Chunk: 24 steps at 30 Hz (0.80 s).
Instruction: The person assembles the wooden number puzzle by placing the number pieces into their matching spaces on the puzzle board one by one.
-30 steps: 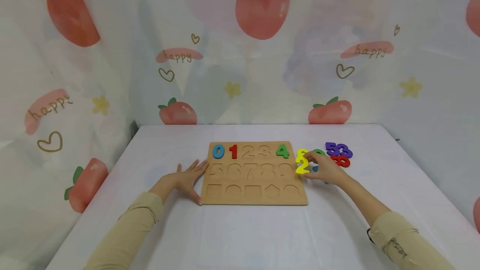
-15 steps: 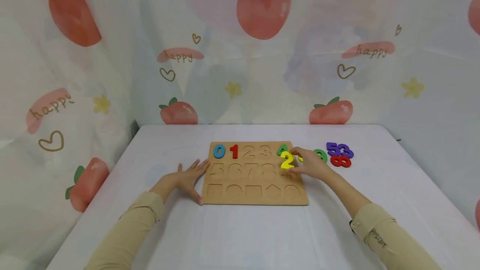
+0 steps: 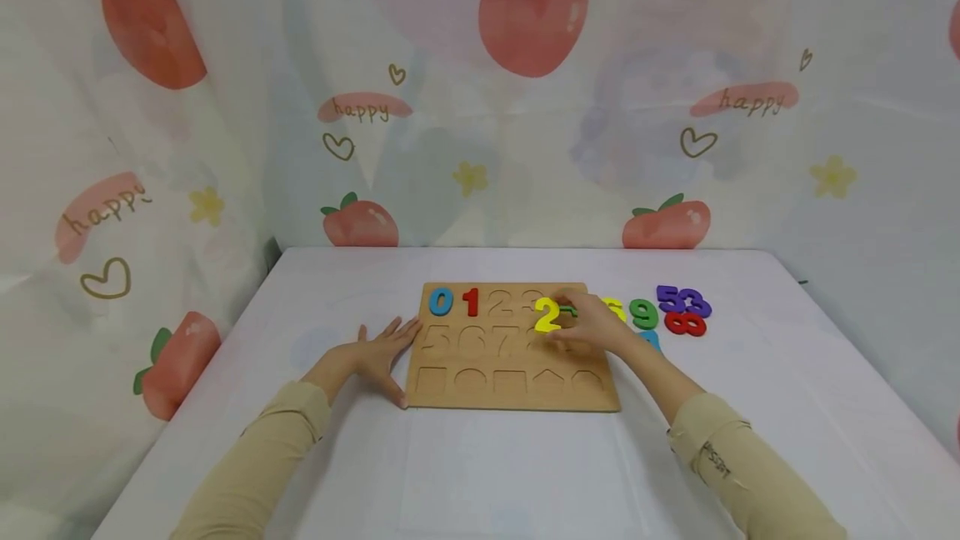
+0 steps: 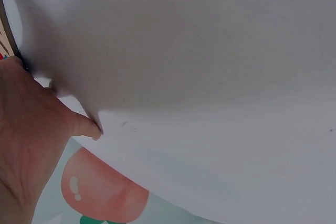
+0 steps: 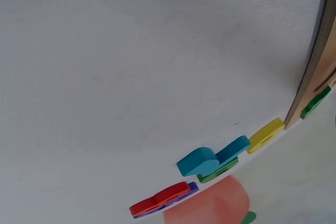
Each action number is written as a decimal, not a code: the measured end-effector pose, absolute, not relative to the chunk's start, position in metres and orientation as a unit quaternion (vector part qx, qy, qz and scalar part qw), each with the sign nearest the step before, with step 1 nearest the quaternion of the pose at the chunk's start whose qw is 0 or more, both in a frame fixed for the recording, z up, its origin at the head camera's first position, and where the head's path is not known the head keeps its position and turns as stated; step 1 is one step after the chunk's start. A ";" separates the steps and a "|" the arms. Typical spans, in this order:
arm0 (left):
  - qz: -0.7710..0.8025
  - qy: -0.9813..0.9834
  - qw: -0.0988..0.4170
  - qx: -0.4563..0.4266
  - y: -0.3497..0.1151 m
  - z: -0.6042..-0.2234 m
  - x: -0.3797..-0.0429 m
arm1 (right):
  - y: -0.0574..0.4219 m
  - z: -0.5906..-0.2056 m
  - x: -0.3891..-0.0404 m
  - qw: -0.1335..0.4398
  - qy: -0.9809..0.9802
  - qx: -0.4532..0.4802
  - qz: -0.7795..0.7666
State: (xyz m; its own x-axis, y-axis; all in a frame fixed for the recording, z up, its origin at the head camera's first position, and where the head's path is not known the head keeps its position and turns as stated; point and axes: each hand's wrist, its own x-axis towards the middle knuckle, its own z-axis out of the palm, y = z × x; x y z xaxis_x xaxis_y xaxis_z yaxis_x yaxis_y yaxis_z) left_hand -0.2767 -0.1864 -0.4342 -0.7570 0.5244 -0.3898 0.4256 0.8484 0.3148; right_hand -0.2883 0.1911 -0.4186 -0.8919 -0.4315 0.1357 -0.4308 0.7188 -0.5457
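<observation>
A yellow number 2 (image 3: 547,316) is pinched between the thumb and fingers of my right hand (image 3: 588,322), over the upper right part of the wooden number board (image 3: 491,357). That hand partly covers the green 4 (image 3: 567,310) in the top row. A blue 0 (image 3: 441,302) and a red 1 (image 3: 470,302) sit in the board's top left recesses. With fingers spread, my left hand (image 3: 381,359) rests against the board's left edge. The left wrist view shows part of the left hand (image 4: 31,124). In the right wrist view the right hand is out of sight.
Right of the board lie a yellow 6 (image 3: 615,309), a green 9 (image 3: 643,314), a partly hidden blue piece (image 3: 650,340), a purple 5 (image 3: 670,298), a purple 3 (image 3: 696,303) and a red 8 (image 3: 686,323). A patterned cloth (image 3: 525,173) hangs behind the white table (image 3: 480,473).
My right hand has carried the yellow 2 leftward from the loose pieces beside the board to above it. The loose 6, 9 and blue piece have come into fuller view. My left hand stays put.
</observation>
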 end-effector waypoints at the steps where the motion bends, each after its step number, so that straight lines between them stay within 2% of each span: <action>1: 0.105 0.931 0.239 0.254 -0.186 -0.434 -0.277 | 0.190 -0.418 -0.289 0.000 0.926 -0.236 -0.293; 24: 0.098 0.933 0.242 0.249 -0.184 -0.432 -0.277 | 0.147 -0.408 -0.305 0.024 0.936 -0.217 -0.276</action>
